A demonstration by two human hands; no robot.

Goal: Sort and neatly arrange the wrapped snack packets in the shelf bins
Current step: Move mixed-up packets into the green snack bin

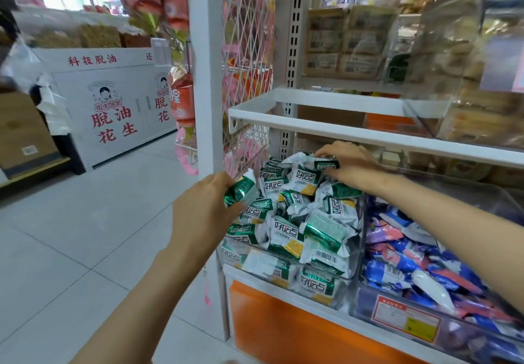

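1. The left hand (204, 207) is pictured at the left edge of a clear plastic shelf bin (359, 238), thumb and fingers clamped on a green-and-white foil snack packet (241, 190).
2. That packet is held just beside the heap of matching packets (297, 221). Its long axis is tilted from lower left to upper right, with the green crimped end toward the aisle and the white end toward the bin.
3. The right hand (348, 165) is laid on the back top of the heap, fingers curled round a second green-and-white packet (323, 162), whose long axis lies roughly level, left to right.
4. Headroom is limited by a white metal shelf (340, 131) just above the right hand's knuckles. The left rear corner is closed off by a white wire mesh panel (246, 51).
5. The bin is heaped above its front wall, with packets lying at mixed angles. A neighbouring clear bin (365, 307) of blue, pink and white packets is set against its right wall.
6. Open room is left over the grey tiled floor (85, 236) on the left hand's side.
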